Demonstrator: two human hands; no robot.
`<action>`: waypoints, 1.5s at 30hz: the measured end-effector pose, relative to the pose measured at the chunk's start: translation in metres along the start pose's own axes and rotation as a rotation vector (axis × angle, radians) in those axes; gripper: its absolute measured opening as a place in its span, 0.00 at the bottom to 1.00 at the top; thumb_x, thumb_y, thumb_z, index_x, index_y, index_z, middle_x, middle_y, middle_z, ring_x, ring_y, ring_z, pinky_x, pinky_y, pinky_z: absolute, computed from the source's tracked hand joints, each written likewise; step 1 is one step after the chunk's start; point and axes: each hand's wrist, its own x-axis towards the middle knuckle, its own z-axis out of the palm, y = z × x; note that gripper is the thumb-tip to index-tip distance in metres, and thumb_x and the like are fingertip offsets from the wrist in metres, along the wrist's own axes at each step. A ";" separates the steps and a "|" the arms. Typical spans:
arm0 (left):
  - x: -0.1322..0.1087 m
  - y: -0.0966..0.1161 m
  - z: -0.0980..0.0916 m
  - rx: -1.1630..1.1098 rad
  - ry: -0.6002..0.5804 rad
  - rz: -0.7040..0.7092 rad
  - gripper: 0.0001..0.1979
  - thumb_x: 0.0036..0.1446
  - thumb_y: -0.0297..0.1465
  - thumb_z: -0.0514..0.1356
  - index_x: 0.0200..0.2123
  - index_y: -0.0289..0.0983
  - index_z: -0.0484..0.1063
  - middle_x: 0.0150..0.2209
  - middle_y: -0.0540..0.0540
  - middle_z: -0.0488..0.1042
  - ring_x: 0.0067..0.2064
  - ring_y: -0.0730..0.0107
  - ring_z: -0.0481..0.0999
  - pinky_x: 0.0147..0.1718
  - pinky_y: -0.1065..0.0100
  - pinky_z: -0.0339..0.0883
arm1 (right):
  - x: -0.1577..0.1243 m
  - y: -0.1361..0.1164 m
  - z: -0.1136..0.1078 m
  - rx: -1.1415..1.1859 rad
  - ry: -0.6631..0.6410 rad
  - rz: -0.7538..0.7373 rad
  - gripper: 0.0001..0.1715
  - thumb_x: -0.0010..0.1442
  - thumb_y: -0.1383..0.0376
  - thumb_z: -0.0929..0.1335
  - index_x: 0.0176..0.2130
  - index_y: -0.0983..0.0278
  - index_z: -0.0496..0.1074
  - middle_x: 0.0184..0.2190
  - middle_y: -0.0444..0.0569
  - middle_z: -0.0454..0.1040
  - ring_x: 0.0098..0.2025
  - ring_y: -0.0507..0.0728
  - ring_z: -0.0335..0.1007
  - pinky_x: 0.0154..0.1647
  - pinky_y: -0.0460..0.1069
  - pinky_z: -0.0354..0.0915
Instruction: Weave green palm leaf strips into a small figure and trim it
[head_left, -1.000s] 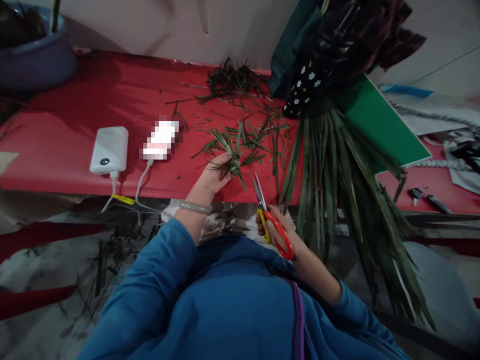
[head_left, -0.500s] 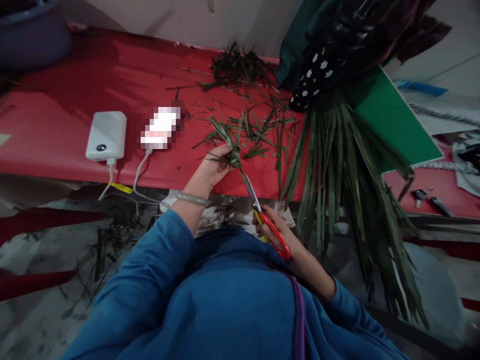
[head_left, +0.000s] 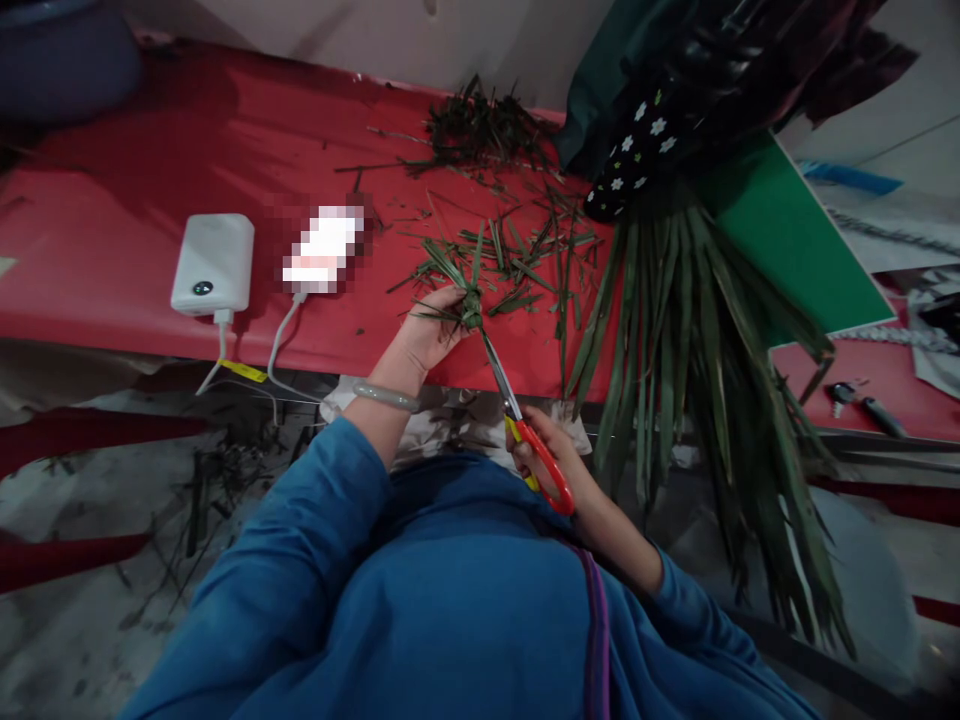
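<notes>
My left hand [head_left: 437, 325] pinches a small woven piece of green leaf strips [head_left: 471, 308] above the red table's front edge. Loose strip ends fan out from its knot, upward and to the left. In my right hand [head_left: 551, 445] is a pair of scissors [head_left: 546, 465] with red and yellow handles, the fingers wrapped round them. The blades point up and left, and their tips reach a strip just below the knot. Whether the blades are fully closed is hard to tell. Cut leaf scraps [head_left: 517, 260] lie on the table behind the piece.
Long palm leaves [head_left: 675, 330] hang over the table edge at the right, beside a green board [head_left: 810, 240]. A white power bank [head_left: 214, 262] and a blurred-out phone [head_left: 324, 250], both with cables, lie at left. A dark leaf heap [head_left: 484, 130] sits at the back.
The scissors have moved slightly up and left, and the blades look closer together at the strip below the knot. My left hand keeps hold of the woven piece.
</notes>
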 end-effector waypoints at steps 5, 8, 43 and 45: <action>-0.004 0.000 0.002 0.017 -0.010 -0.014 0.02 0.45 0.27 0.56 0.24 0.33 0.66 0.19 0.52 0.69 0.20 0.80 0.69 0.21 0.77 0.64 | -0.001 -0.002 -0.003 -0.053 -0.056 -0.080 0.31 0.49 0.49 0.64 0.48 0.62 0.56 0.31 0.45 0.62 0.23 0.46 0.58 0.21 0.45 0.60; -0.008 0.001 0.006 0.045 0.025 -0.044 0.02 0.44 0.26 0.56 0.23 0.34 0.66 0.19 0.53 0.69 0.20 0.81 0.68 0.19 0.77 0.63 | 0.000 -0.005 -0.002 -0.049 -0.057 -0.083 0.28 0.50 0.51 0.64 0.47 0.62 0.57 0.30 0.45 0.62 0.24 0.47 0.58 0.21 0.44 0.59; -0.007 -0.002 0.000 -0.008 -0.004 0.002 0.02 0.44 0.27 0.57 0.25 0.34 0.67 0.19 0.53 0.69 0.21 0.81 0.68 0.21 0.77 0.64 | -0.010 -0.001 -0.011 -0.107 -0.132 -0.112 0.32 0.50 0.46 0.63 0.49 0.61 0.56 0.33 0.47 0.63 0.28 0.49 0.59 0.24 0.45 0.58; -0.008 -0.002 0.001 -0.012 -0.002 0.002 0.02 0.44 0.27 0.57 0.25 0.34 0.67 0.19 0.53 0.69 0.21 0.81 0.68 0.21 0.77 0.64 | -0.009 -0.002 -0.009 -0.106 -0.129 -0.109 0.32 0.50 0.46 0.63 0.48 0.61 0.56 0.32 0.47 0.63 0.27 0.50 0.59 0.24 0.46 0.58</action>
